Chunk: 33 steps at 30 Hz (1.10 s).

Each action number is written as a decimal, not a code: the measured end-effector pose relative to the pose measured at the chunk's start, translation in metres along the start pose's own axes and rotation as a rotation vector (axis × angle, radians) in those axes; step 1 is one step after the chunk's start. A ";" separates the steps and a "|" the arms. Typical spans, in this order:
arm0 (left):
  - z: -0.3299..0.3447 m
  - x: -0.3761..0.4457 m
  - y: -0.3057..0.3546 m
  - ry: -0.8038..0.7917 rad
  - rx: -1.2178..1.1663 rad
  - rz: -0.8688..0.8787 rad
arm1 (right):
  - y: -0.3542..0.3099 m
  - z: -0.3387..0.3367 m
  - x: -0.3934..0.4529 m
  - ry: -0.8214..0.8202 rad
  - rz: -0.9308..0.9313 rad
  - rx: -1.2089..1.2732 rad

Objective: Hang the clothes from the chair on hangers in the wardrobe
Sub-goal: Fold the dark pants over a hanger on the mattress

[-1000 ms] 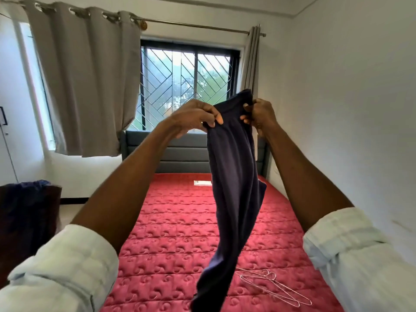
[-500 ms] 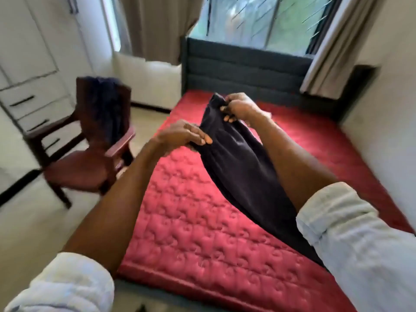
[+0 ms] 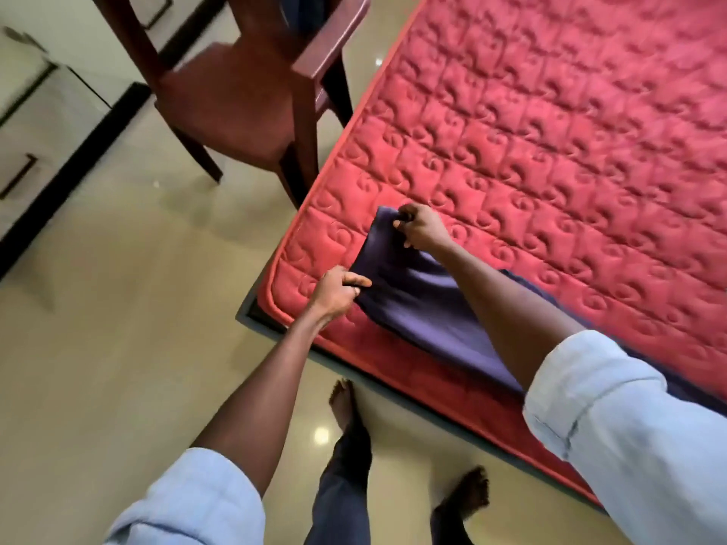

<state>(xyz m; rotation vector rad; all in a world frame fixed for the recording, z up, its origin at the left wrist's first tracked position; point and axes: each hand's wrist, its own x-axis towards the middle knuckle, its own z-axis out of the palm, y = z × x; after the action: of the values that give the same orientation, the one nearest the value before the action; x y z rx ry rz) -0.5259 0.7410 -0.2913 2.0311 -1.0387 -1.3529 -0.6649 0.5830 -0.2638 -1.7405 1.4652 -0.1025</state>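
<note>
At nine o'clock, against the far left edge, pale drawer fronts with dark handles are showing, blurred. Toward eleven o'clock a reddish-brown wooden chair is standing on the glossy beige floor, just beside the mattress corner; a scrap of dark cloth at its top edge is too cropped to identify. Near the centre, the left hand is pinching the near edge of a navy garment, thumb pressed against curled fingers. Slightly toward one o'clock, the right hand is gripping the garment's far corner with its fingers curled round the cloth. The garment is lying across the corner of the red quilted mattress, trailing toward four o'clock under the right forearm. At six o'clock, the person's bare feet are standing on the floor.
</note>
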 end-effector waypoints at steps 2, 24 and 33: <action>-0.008 0.025 -0.019 0.065 -0.058 -0.016 | -0.004 0.022 0.031 0.001 -0.001 -0.003; 0.048 0.104 -0.058 -0.033 1.031 0.358 | 0.184 0.122 -0.077 0.332 0.009 -0.393; 0.148 0.085 0.010 0.056 0.971 0.421 | 0.231 0.027 -0.085 0.724 0.168 -0.112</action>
<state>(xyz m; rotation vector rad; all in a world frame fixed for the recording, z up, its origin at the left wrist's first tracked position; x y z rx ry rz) -0.6461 0.6685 -0.3887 2.2042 -2.2350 -0.5824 -0.8561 0.6774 -0.3897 -1.7424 2.1593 -0.6242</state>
